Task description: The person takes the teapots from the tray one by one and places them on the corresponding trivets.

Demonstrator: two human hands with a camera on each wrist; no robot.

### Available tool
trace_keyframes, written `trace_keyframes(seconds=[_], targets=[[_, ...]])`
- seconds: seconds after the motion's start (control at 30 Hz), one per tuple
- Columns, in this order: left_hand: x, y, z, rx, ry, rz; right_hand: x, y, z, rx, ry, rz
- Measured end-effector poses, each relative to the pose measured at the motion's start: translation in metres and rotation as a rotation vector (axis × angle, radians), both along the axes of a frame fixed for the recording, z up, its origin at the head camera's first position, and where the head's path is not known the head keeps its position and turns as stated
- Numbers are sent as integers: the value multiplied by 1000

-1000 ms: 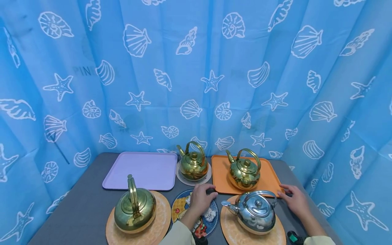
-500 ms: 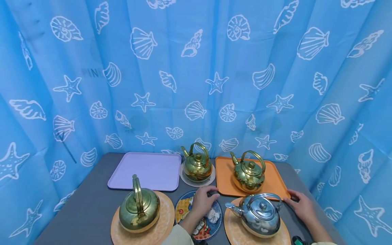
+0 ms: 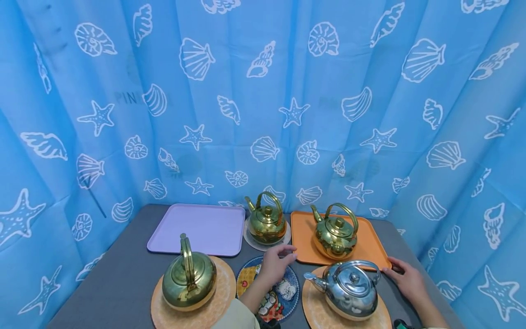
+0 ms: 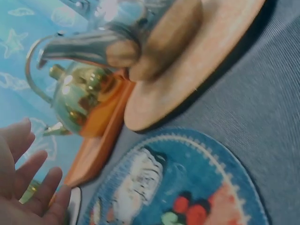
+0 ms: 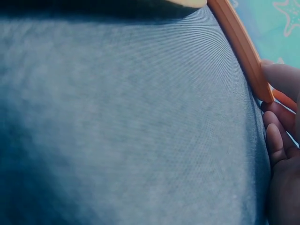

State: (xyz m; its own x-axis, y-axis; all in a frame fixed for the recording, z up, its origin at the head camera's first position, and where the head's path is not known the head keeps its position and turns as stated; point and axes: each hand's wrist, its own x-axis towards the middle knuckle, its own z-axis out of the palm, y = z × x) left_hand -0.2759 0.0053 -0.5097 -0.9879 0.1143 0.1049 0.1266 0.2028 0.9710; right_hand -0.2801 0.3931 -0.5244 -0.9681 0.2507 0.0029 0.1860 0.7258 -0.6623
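Note:
My right hand point(image 3: 407, 278) pinches the front right corner of an orange tray point(image 3: 370, 246), thumb on the rim and fingers below, as the right wrist view shows. At the tray's front left corner is my left hand point(image 3: 276, 265), its fingers point(image 4: 40, 187) loosely extended; whether they touch the tray I cannot tell. A gold kettle point(image 3: 334, 237) stands upright on the tray. Just in front, a silver kettle point(image 3: 349, 290) rests on a round tan mat point(image 3: 314, 310). Beneath the left hand lies a round blue patterned mat point(image 3: 287, 294).
At the front left, another gold kettle point(image 3: 193, 283) sits on a second tan mat point(image 3: 226, 278). One more gold kettle point(image 3: 267, 224) stands on a pale round mat point(image 3: 251, 241) at the back, beside a purple tray point(image 3: 197, 228). A blue shell-print curtain point(image 3: 263, 114) encloses the grey table.
The head view has turned, so the scene sits further right and slightly lower. My right hand has come slightly nearer at the tray's corner. The left hand stays by the other front corner.

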Motion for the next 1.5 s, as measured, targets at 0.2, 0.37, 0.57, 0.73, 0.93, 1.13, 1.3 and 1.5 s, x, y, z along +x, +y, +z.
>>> trace_keyframes(seconds=[0.2,0.37,0.57,0.73,0.93,1.13,1.3,1.5], targets=[[3,0,12,51,32,-49,2,0,-5,-20,2,-2],[2,4,25,102,25,-137,3,0,-5,-35,24,-3],[-4,10,41,103,4,-229,2,0,-4,-41,25,-10],[-11,15,55,104,7,-300,2,-1,-2,-37,16,-8],[-22,25,67,121,23,-397,4,-3,-1,-28,21,-27],[-29,38,74,141,-2,-464,5,-3,-4,-29,16,-28],[-35,48,77,170,-26,-522,4,-1,-6,-29,4,-37],[-37,60,82,210,-66,-542,4,0,-5,-30,-12,-14]])
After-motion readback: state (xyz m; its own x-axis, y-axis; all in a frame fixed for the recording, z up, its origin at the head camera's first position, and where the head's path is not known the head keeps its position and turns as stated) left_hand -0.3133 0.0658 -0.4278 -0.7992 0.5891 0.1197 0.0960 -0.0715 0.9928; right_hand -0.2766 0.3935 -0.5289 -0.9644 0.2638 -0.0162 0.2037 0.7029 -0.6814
